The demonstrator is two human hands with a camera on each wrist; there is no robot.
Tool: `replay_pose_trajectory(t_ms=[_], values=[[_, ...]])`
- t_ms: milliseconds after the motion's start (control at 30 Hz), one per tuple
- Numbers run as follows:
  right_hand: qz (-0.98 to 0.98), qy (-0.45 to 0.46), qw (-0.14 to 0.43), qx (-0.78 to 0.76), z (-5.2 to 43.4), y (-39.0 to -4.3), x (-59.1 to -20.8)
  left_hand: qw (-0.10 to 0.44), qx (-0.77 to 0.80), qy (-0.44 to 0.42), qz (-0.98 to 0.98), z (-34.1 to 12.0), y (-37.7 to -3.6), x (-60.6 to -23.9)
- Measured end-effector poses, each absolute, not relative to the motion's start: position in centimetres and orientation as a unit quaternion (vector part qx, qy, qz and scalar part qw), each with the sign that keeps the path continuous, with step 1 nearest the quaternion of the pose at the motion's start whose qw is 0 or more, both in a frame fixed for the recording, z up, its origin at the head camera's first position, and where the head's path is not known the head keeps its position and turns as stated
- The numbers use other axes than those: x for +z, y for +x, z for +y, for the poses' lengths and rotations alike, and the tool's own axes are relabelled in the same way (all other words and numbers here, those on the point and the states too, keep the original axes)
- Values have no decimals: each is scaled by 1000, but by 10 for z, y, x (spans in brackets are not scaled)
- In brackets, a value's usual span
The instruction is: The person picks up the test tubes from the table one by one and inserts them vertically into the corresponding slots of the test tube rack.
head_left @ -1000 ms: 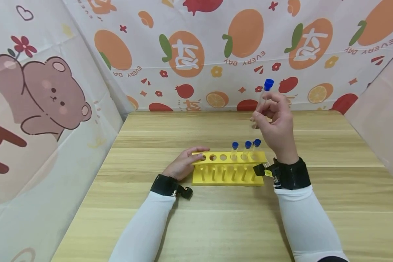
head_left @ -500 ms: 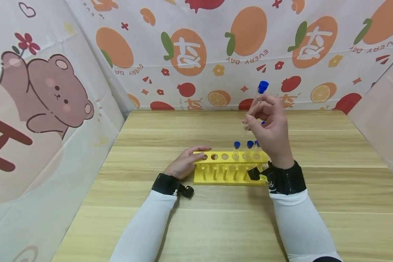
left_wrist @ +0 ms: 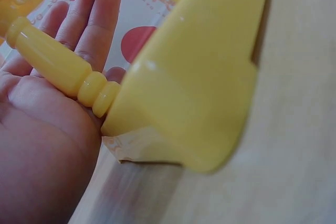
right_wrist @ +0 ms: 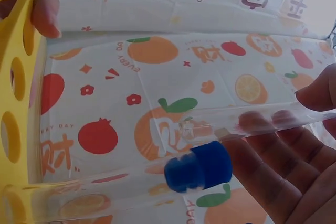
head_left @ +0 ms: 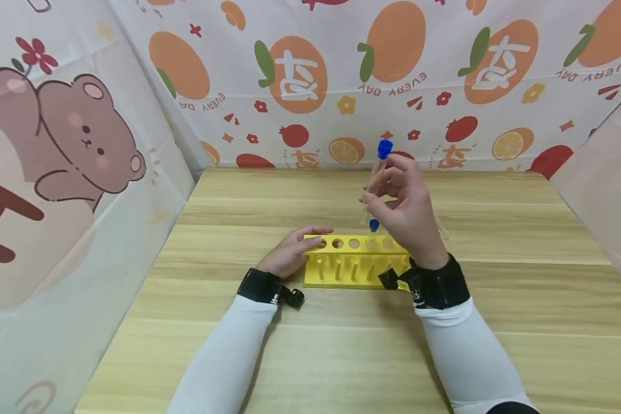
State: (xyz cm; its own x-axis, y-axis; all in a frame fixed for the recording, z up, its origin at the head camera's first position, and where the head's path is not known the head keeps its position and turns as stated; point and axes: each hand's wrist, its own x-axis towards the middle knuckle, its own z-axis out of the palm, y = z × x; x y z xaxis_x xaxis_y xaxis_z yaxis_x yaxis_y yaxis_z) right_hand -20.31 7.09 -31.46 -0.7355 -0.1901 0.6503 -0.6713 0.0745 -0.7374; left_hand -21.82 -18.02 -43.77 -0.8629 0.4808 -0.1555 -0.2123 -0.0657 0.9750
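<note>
Right grip (head_left: 401, 204) pinches a test tube (head_left: 375, 178) above wooden table (head_left: 341, 356), fruit-print curtains (head_left: 341, 75) around.

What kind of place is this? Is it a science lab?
Probably not a real lab: more likely a small staged work corner. A wooden table is walled in by cartoon fruit-and-bear cloth, with just a yellow test tube rack and blue-capped test tube.

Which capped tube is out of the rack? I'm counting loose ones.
The blue-capped tube pinched in the right hand, raised above the yellow rack. Another capped tube stands in a rack hole.
</note>
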Motion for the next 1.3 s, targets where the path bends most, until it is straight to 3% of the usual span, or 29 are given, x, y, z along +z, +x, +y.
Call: replay_pose_trajectory(t_ms=[367,833,1300], values=[[-722,311,163,596,67,-205,-320,242,719,100,643,-182,-220,-439],[-724,366,181,556,60,-201,-324,240,719,103,644,-180,-221,-439],[-749,361,172,528,62,-205,-327,236,716,113,647,-180,-221,-440]])
